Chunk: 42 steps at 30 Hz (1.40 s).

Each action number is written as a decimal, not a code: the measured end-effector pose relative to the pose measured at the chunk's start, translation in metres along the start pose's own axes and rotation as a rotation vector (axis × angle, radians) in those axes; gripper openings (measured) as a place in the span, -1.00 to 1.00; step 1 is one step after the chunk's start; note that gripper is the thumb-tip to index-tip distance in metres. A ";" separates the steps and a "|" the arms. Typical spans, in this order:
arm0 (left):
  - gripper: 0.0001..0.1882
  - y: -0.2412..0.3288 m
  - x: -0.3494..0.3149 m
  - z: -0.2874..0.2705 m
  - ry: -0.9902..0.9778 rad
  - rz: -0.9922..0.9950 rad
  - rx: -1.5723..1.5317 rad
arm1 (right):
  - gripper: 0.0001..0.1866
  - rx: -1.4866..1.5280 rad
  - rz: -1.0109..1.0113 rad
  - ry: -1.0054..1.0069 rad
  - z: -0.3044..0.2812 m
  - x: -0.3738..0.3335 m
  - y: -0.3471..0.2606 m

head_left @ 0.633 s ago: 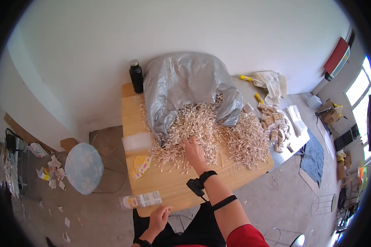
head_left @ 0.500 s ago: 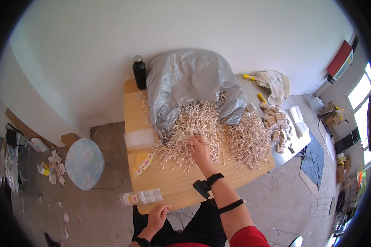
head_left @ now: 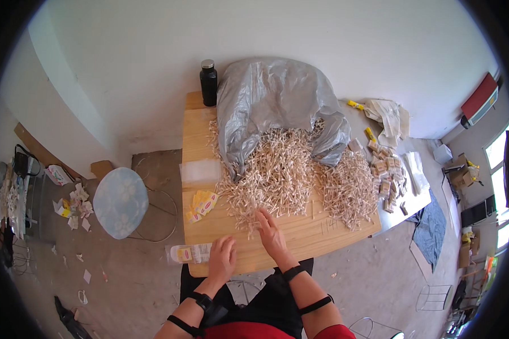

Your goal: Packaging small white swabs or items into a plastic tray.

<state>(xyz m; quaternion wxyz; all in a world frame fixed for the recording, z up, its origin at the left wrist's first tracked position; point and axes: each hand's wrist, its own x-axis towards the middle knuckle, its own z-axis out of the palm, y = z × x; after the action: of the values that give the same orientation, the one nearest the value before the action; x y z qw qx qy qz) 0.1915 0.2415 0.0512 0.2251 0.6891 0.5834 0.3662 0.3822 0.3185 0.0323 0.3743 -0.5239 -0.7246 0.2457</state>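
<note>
A big loose heap of cotton swabs (head_left: 280,169) covers the middle of the wooden table (head_left: 249,257). My right hand (head_left: 272,236) is at the heap's near edge, its fingers drawn together around some swabs that look blurred by motion. Beside it on the left, my left hand (head_left: 223,259) curls its fingers over the right end of a clear plastic bag (head_left: 190,253) with a yellow and red label. That end of the bag is hidden under the hand. Several yellow printed cards (head_left: 202,204) lie just beyond the bag, with a stack of clear plastic sleeves (head_left: 201,170) behind them.
A large grey plastic sack (head_left: 280,93) spills swabs at the back, next to a black bottle (head_left: 208,85). A second swab pile (head_left: 349,195) lies right, near small bundled packs (head_left: 387,172) on an adjoining white table. A round stool (head_left: 120,202) stands left on the littered floor.
My right hand has drawn back toward me from inside the heap to its near edge. My left hand has risen from the table's front edge onto the plastic bag's end. The view has shifted slightly.
</note>
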 end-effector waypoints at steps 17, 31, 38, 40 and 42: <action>-0.45 -0.011 0.056 0.015 -0.268 0.139 0.412 | -0.52 -0.591 0.109 -0.107 -0.039 0.019 0.029; -0.51 -0.001 0.041 -0.007 -0.165 0.157 0.414 | -0.62 -0.486 0.017 -0.009 -0.043 -0.015 0.014; -0.60 -0.004 -0.027 0.001 -0.035 -0.024 0.288 | -0.82 -0.177 0.068 -0.021 0.014 -0.037 -0.021; -0.62 0.004 -0.036 0.003 -0.082 0.008 0.283 | -0.85 -0.180 0.105 -0.019 0.028 -0.029 -0.020; -0.65 0.009 -0.041 0.004 -0.118 0.070 0.281 | -0.90 -0.281 0.123 -0.013 0.038 -0.023 -0.015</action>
<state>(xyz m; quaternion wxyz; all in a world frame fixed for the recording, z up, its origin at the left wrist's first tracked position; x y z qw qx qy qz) 0.1981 0.2000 0.0451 0.1475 0.7542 0.5901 0.2474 0.3470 0.2933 0.0142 0.2769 -0.6129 -0.7208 0.1677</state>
